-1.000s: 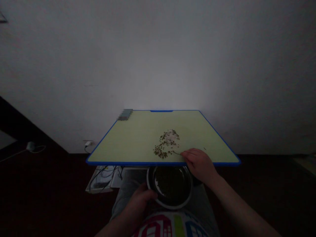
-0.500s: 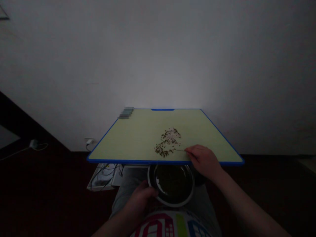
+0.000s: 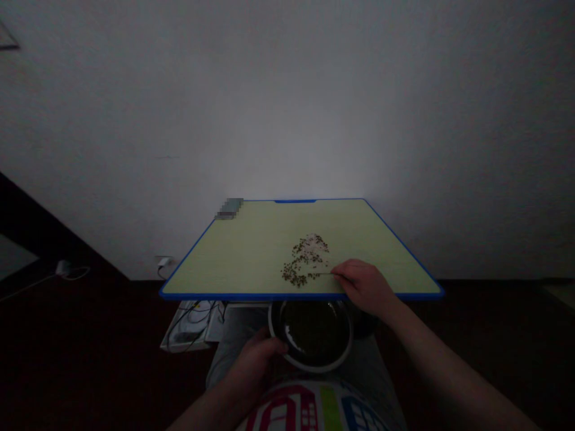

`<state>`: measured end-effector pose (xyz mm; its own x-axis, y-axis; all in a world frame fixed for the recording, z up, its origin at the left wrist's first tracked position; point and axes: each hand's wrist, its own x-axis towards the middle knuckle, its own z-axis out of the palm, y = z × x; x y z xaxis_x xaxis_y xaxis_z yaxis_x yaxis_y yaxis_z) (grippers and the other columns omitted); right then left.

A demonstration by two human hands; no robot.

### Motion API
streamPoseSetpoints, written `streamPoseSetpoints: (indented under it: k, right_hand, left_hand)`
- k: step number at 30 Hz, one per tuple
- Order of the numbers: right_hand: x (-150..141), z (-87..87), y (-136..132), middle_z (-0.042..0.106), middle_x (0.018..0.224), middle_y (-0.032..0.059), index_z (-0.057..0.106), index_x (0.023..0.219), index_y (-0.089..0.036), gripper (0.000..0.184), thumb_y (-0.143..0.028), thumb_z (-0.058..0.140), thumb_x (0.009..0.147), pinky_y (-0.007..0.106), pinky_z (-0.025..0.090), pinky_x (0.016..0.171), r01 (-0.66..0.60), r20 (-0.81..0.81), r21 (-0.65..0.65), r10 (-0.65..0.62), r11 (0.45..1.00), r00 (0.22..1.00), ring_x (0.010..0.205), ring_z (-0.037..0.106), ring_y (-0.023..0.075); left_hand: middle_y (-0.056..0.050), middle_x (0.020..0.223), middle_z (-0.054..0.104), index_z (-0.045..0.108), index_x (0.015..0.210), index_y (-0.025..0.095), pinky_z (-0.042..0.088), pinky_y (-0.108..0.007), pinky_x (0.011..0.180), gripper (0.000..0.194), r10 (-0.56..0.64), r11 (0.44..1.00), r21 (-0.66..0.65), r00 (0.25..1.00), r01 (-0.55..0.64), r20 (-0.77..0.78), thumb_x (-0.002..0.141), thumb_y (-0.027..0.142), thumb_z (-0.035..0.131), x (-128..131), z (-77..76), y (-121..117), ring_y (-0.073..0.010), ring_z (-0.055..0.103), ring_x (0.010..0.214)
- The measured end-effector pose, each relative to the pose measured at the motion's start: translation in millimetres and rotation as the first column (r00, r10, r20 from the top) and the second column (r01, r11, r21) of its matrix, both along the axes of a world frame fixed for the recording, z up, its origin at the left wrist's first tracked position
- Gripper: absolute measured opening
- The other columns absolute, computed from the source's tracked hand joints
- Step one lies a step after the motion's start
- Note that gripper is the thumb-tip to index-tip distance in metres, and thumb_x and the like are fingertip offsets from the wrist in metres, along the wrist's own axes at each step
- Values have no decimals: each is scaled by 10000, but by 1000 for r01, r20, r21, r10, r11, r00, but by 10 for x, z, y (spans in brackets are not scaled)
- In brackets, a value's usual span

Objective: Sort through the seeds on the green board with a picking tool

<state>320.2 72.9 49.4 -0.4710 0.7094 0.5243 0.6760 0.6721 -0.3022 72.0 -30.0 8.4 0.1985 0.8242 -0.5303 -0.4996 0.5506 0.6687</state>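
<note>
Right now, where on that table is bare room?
Left of the scattered grains, to the left blue edge of the table, except the pixelated corner I can't judge; also beyond the grains, toward the wall. Crowded: the grains, right hand and thin stick.

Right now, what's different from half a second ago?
The right hand moved a little left, bringing the tip of its thin stick closer to the small dark grains. Nothing was visibly grabbed or let go. The left hand still holds the bowl by its side.
</note>
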Motion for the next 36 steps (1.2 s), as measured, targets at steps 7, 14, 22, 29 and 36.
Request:
streamPoseSetpoints:
  k: [7,14,22,29,36]
  right_hand:
    - [46,-7,8,710,851,64,691,911,-183,196,-174,502,864,321,508,749,-17,-22,4,17,1000,1000,799,641,180]
    - [-21,-2,75,714,859,76,691,921,-161,193,-166,513,848,322,507,757,-17,-24,9,18,1000,1000,806,644,188]
    - [-97,24,247,733,843,63,706,878,-174,192,-163,538,785,315,511,726,8,-71,-28,-10,1000,997,783,670,187]
    - [-44,13,213,713,794,58,683,835,-174,174,-153,523,770,290,499,672,25,-199,-13,-27,1000,980,728,651,177]
    - [-32,18,144,683,718,40,671,758,-171,150,-131,543,692,271,484,651,-75,-159,10,76,997,984,670,632,161]
  left_hand:
    - [-118,845,778,613,992,105,553,-436,813,403,6,1000,-15,1000,-6,10,605,8,564,-10,-38,15,-293,726,855]
    - [-111,860,776,596,1083,115,544,-432,829,467,-22,999,28,997,20,73,631,6,550,-23,-114,-2,-288,716,908]
    - [-93,854,777,567,1188,144,552,-422,784,579,-27,1000,14,1000,27,12,621,28,586,-15,-146,-28,-283,726,832]
    - [-94,813,774,608,1143,128,543,-436,820,569,27,1000,14,1000,-27,16,584,19,599,23,-91,-46,-294,721,854]
    - [-87,856,778,596,1168,151,539,-440,839,623,31,999,-19,997,-30,68,565,-4,598,-15,-132,-48,-294,717,876]
